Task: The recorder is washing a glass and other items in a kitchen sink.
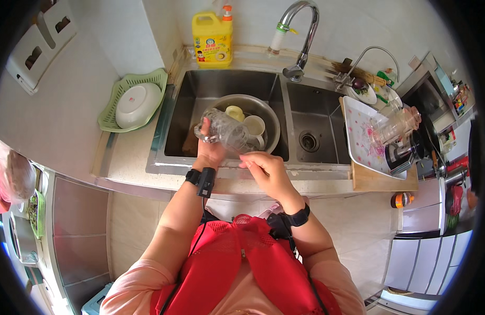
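Observation:
My left hand (211,147) holds a clear glass mug (228,128) by its side and handle, tilted over the left sink basin (199,86). Close to the mug's rim is my right hand (266,169), its thumb and fingers pinched together; something thin may be between them, but I cannot tell. Below the mug, a round metal basin (276,122) in the sink holds a white mug (254,125) and a pale yellow cup or lid (235,113).
A green plastic basket (106,114) with an upturned white bowl (138,104) stands left. Behind the sink are a yellow detergent jug (213,43) and a chrome faucet (301,59). At right, a floral tray (356,134) bears glassware on a wooden board (364,179).

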`<move>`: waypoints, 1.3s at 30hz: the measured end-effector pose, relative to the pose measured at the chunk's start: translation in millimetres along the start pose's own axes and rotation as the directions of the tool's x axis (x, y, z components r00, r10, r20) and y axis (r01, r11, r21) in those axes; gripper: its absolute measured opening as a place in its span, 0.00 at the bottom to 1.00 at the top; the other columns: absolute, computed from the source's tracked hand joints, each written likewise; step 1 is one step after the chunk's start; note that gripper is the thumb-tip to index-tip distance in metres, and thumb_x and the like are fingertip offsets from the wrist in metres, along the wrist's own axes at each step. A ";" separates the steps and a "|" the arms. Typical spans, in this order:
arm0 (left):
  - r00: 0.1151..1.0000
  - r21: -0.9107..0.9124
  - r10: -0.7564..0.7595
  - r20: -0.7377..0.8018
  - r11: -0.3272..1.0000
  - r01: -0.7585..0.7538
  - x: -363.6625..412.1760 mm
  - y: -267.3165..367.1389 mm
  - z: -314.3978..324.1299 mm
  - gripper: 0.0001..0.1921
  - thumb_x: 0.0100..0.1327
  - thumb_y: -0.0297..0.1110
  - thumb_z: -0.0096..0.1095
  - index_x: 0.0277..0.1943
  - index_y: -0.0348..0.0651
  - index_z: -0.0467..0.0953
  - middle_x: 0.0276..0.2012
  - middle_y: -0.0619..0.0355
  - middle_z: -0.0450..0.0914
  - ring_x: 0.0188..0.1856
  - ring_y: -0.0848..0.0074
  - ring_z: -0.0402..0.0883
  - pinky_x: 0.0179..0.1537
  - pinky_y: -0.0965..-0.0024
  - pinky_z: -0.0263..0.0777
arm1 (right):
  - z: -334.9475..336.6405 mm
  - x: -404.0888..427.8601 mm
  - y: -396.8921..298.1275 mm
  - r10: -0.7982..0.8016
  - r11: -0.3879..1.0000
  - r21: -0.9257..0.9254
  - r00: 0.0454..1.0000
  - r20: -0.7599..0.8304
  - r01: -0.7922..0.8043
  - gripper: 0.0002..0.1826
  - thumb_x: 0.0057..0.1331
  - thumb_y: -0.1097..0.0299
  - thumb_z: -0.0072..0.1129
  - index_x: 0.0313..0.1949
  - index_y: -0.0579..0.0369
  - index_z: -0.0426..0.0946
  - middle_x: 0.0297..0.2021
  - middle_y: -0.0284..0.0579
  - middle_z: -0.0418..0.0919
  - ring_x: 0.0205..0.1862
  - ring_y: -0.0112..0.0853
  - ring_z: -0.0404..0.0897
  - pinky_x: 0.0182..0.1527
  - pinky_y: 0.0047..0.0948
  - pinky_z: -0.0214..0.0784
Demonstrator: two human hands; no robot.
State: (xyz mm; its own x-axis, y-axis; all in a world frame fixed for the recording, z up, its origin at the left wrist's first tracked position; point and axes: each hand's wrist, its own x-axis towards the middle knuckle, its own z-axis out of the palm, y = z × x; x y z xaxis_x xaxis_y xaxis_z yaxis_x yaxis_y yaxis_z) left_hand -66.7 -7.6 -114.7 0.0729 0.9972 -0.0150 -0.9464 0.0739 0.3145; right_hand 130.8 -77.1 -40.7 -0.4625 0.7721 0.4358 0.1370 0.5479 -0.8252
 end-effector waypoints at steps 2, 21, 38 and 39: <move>1.000 0.012 0.011 -0.018 1.000 -0.011 0.4 -1.6 2.9 0.34 0.55 0.57 0.70 0.56 0.41 0.72 0.51 0.53 0.79 0.54 0.60 0.76 0.61 0.52 0.67 | -6.2 1.9 1.8 0.075 0.983 0.176 0.991 -0.111 -0.055 0.11 0.71 0.73 0.49 0.44 0.68 0.78 0.36 0.49 0.84 0.38 0.32 0.85 0.42 0.27 0.75; 1.000 0.062 -0.025 -0.016 0.998 0.026 -2.2 0.0 1.9 0.42 0.53 0.61 0.69 0.62 0.40 0.66 0.58 0.51 0.73 0.60 0.58 0.72 0.65 0.51 0.63 | -10.8 -2.2 8.8 0.152 0.960 0.251 0.984 -0.096 -0.124 0.10 0.68 0.76 0.49 0.44 0.65 0.78 0.38 0.48 0.83 0.36 0.30 0.84 0.38 0.27 0.74; 1.000 0.054 0.012 0.026 0.998 -0.014 -2.8 -0.3 6.8 0.36 0.54 0.59 0.70 0.57 0.40 0.71 0.53 0.52 0.77 0.57 0.60 0.75 0.63 0.53 0.66 | -14.0 5.4 11.2 0.227 0.945 0.296 0.929 -0.293 -0.137 0.08 0.66 0.76 0.51 0.42 0.64 0.78 0.33 0.48 0.83 0.34 0.29 0.84 0.38 0.25 0.74; 1.000 0.040 0.010 0.028 0.999 -0.011 -0.9 -3.0 7.7 0.37 0.54 0.59 0.70 0.58 0.39 0.70 0.53 0.52 0.77 0.57 0.60 0.74 0.63 0.53 0.66 | -13.4 1.9 13.8 0.227 0.946 0.293 0.928 -0.296 -0.138 0.08 0.66 0.76 0.51 0.42 0.64 0.78 0.33 0.48 0.83 0.34 0.29 0.84 0.38 0.25 0.74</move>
State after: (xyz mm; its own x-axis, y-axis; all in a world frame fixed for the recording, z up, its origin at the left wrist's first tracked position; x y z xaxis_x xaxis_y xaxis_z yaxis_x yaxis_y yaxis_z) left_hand -61.5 -8.8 -108.4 0.0721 0.9973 0.0149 -0.9338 0.0622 0.3524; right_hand 143.5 -63.8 -46.5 -0.1383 0.9361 0.3234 -0.0635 0.3175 -0.9461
